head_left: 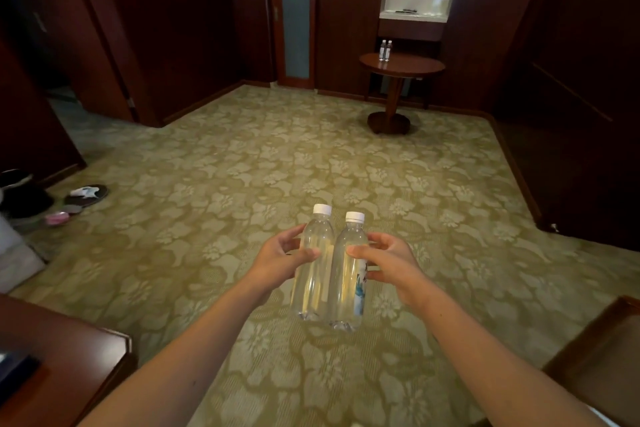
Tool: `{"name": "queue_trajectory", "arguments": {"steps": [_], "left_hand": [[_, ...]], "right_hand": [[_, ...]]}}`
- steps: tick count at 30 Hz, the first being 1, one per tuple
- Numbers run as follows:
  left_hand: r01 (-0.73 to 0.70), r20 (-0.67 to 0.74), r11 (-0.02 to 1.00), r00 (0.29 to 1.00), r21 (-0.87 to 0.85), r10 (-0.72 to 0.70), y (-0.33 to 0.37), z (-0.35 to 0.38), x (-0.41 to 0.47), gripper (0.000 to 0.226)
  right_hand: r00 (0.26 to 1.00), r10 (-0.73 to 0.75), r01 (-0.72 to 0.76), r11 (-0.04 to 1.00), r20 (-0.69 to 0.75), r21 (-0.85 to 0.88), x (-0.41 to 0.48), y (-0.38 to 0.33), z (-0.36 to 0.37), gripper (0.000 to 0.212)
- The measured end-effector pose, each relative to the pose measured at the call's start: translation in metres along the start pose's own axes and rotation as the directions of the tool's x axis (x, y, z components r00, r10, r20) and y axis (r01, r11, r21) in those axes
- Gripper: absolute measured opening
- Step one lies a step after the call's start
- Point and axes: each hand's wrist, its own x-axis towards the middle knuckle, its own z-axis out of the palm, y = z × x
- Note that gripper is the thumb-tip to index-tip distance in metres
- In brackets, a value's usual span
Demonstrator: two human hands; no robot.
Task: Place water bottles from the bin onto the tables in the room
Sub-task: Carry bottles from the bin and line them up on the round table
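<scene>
Carpet [242,166] stretched ahead. My left fingers [304,253] grasped the left bottle [313,281]; my right fingers [356,250] grasped the right bottle [346,291].

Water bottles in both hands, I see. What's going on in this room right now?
A person holds two clear, white-capped water bottles upright and side by side above the patterned carpet. The left hand grips the left bottle, and the right hand grips the right bottle, which shows a blue label. Across the room, a round table already has a pair of bottles standing on it.
</scene>
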Motion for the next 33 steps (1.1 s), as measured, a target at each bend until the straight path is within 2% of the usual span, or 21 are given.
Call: {"name": "queue_trajectory", "arguments": {"steps": [7,11,17,25,29,33], "left_hand": [[-0.005,-0.041,0.999,0.999,0.036,0.006,0.023,0.019,0.133,0.072],[-0.020,-0.059,0.997,0.998,0.072,0.024,0.054,0.042,0.218,0.063],[-0.082,-0.063,0.989,0.994,0.120,0.090,0.092,0.070,0.324,0.065],[-0.104,-0.026,0.988,0.994,0.113,0.108,0.115,0.084,0.458,0.068],[-0.123,0.009,0.988,0.992,0.090,0.123,0.122,0.083,0.550,0.063],[-0.146,0.051,0.984,0.989,0.100,0.142,0.143,0.072,0.649,0.069]], "right_hand": [[1.000,0.001,-0.001,1.000,-0.001,0.008,0.125,-0.023,-0.043,0.041],[1.000,0.004,-0.004,1.000,-0.001,0.017,0.205,-0.050,-0.082,0.046],[0.999,-0.033,0.032,0.999,-0.021,-0.021,0.306,-0.085,-0.132,0.049],[0.995,-0.026,0.024,1.000,-0.096,-0.016,0.426,-0.110,-0.170,0.052],[0.988,-0.036,0.033,0.999,-0.147,-0.024,0.506,-0.125,-0.183,0.051],[0.978,-0.041,0.039,0.999,-0.205,-0.015,0.595,-0.152,-0.190,0.058]]}}
